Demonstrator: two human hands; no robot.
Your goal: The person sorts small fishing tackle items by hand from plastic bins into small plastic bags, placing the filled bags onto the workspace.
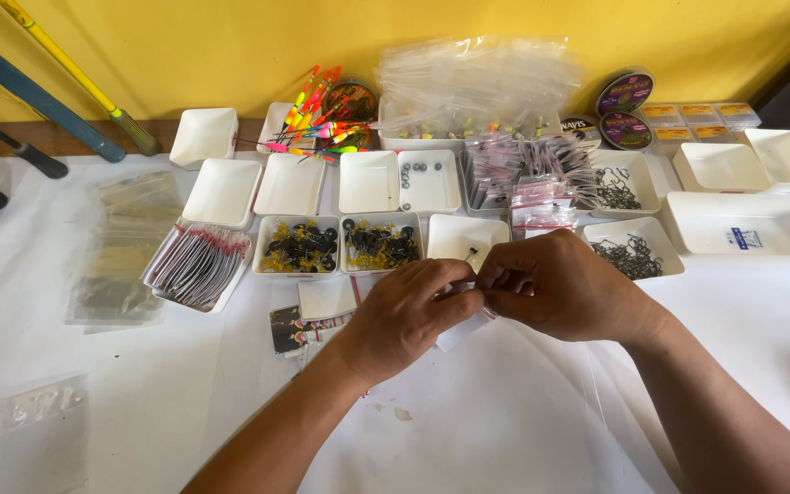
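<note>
My left hand [404, 316] and my right hand [564, 288] meet over the white table, fingertips pinched together on a small clear plastic bag [464, 322] held between them. Most of the bag is hidden by the fingers; a pale corner pokes out below my left thumb. Just beyond the hands sits a white tray [454, 236] with one small dark piece in it.
White trays fill the far half: yellow-and-black pieces [299, 247], dark hooks [631, 256], small rings [427, 174], empty ones [221, 190]. Bright fishing floats [317, 119], line spools [624, 93], a heap of clear bags [473, 82], bagged packets [198, 263], rods [38, 91] at far left.
</note>
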